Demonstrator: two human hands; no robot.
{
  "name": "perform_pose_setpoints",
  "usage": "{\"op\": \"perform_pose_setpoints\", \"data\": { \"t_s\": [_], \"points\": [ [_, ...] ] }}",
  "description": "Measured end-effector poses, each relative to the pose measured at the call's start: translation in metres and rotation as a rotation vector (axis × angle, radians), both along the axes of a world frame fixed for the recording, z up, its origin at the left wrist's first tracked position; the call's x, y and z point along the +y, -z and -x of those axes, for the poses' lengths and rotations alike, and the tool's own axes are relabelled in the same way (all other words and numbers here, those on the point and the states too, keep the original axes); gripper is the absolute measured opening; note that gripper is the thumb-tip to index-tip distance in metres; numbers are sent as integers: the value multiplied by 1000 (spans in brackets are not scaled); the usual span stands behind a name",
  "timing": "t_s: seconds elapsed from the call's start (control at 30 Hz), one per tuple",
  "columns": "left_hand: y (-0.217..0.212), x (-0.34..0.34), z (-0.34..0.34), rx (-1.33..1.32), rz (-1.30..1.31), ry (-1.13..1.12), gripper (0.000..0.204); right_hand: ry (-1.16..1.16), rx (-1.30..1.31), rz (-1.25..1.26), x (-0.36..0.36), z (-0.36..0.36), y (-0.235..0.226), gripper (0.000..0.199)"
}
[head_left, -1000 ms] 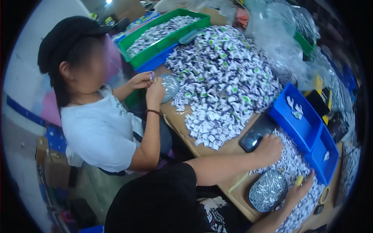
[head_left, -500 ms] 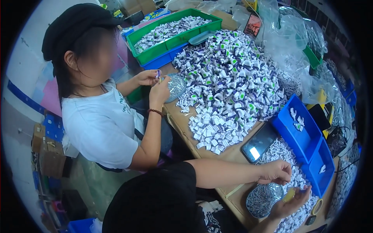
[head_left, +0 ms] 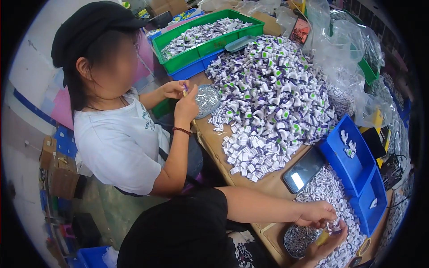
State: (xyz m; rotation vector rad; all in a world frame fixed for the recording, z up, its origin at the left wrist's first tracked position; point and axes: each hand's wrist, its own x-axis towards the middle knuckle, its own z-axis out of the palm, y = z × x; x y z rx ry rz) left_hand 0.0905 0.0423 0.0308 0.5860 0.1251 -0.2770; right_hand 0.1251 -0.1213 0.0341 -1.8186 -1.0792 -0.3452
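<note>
Near the front edge of the surface (head_left: 273, 234), the left hand (head_left: 315, 213) pinches together and the right hand (head_left: 328, 245) half-curls, grip contents unclear, above many loose white pieces (head_left: 325, 185), with few in the blue tray (head_left: 344, 157), so much seems left.

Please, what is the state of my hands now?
Left hand: fingers closed in a pinch; what it holds cannot be told.
Right hand: curled, seemingly holding a small purple-and-white piece.
</note>
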Motion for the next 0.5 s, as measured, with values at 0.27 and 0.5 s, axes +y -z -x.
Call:
{"op": "perform_pose_setpoints", "data": {
  "t_s": [0.27, 0.5],
  "points": [
    [7, 1, -7, -425, -678, -418, 12, 15, 745, -34, 3, -1, -15, 53],
    [-6, 22, 5, -381, -885, -331, 17, -172, 971, -130, 19, -3, -23, 49]
  ]
}}
